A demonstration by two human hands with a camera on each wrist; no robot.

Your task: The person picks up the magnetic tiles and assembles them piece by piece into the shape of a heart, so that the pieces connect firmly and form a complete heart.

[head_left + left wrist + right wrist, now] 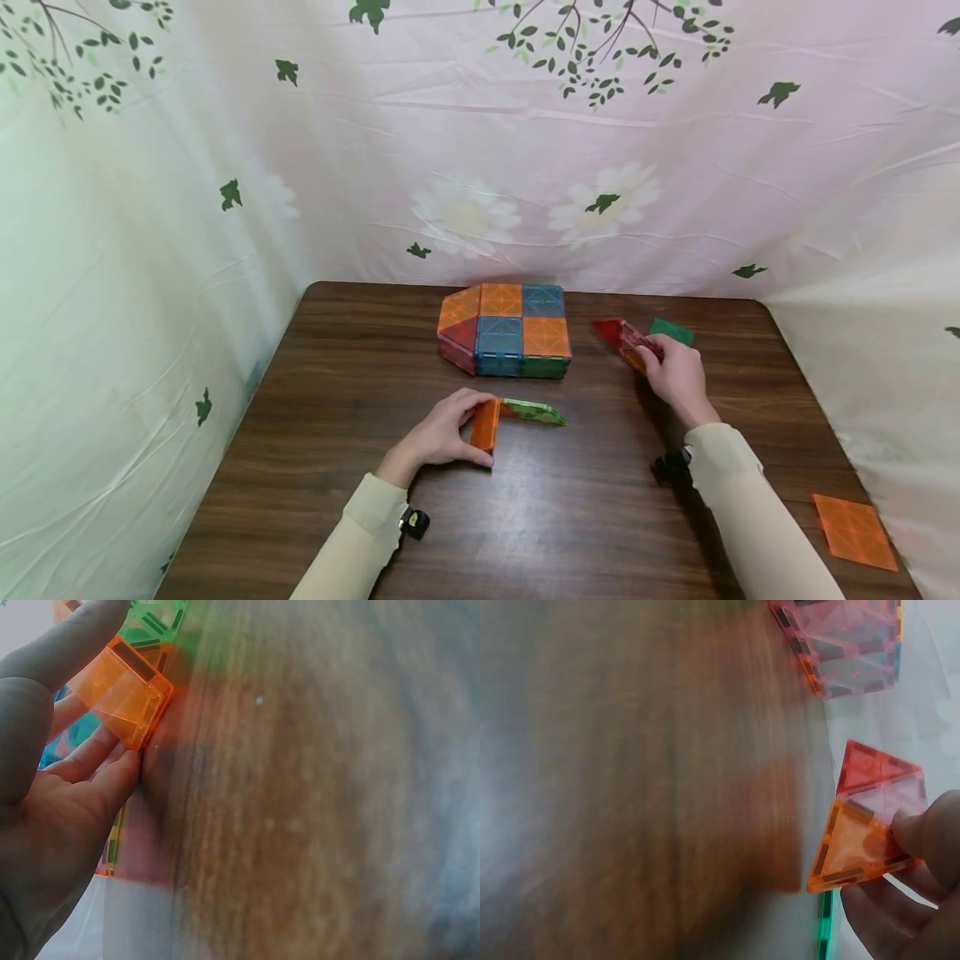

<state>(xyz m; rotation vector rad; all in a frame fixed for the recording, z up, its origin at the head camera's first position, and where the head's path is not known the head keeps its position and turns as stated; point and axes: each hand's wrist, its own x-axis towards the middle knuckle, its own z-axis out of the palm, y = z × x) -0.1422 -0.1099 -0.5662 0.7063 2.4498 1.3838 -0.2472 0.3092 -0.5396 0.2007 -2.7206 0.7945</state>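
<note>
Near the middle of the table, my left hand [442,432] holds an upright orange magnetic tile [486,425] between thumb and fingers. A green magnetic tile [534,412] stands at an angle against its far end. At the back right, my right hand [678,377] pinches a small joined piece of triangular tiles. In the right wrist view this piece shows an orange triangle [847,840], a pinkish tile [891,793] and a red triangle [870,766]. Beyond the left hand sits a box-like tile structure [501,327] with orange, blue, red and green faces.
A green tile [672,330] lies just behind the right hand. Near the table's right edge is a flat orange square tile [855,532]. The brown wooden table [315,467] is bordered at the back and sides by a patterned curtain [360,183].
</note>
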